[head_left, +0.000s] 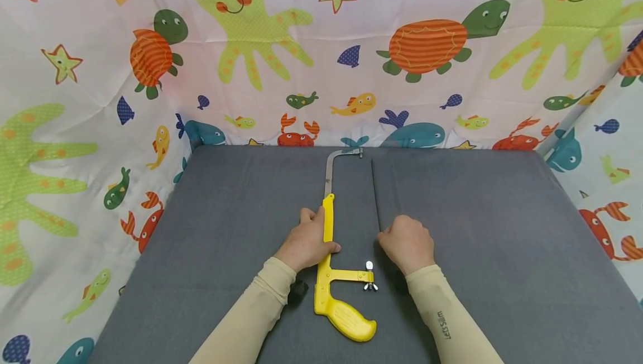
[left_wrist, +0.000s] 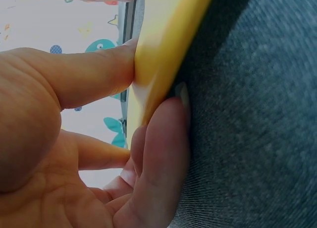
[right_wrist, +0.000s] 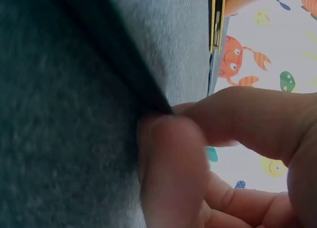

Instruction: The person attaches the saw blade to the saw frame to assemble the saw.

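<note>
At the surface [head_left: 226, 213], our left hand [head_left: 306, 243] pinches the yellow saw frame [head_left: 324, 268]; our right hand [head_left: 408, 244] pinches a dark strip [head_left: 376, 196], probably its blade, beside it. We seem to prepare fitting it; next needs aligned ends.

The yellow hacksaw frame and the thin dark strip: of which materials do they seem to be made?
Yellow hacksaw frame: probably painted metal, smooth and glossy, given its pale highlights. Thin dark strip: possibly steel, dull dark finish, being slim and straight; too blurred up close to be sure.
</note>
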Tool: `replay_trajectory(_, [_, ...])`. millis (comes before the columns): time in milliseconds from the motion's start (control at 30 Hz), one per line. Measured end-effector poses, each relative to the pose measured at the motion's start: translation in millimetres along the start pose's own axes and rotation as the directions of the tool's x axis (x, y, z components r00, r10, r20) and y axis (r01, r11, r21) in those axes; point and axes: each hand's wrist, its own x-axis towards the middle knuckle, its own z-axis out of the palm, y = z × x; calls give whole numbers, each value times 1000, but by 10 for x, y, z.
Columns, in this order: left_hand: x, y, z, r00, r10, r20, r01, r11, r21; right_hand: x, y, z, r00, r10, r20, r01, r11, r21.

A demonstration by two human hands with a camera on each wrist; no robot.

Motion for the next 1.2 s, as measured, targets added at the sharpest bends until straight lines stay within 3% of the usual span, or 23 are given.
replay_trajectory(467, [18,-16,10,1000,3,16,-3,1000,7,105,42,3,985,-46,165,17,984,176])
replay_trajectory(733, [19,-17,2,1000,-5,18,6,1000,-13,140,19,9,987,-86,139,36,944,329])
replay_trajectory(1200, [23,-33,0,1000,-1,16,1,1000,-4,177,37,79,988,-112,105,69,936,346])
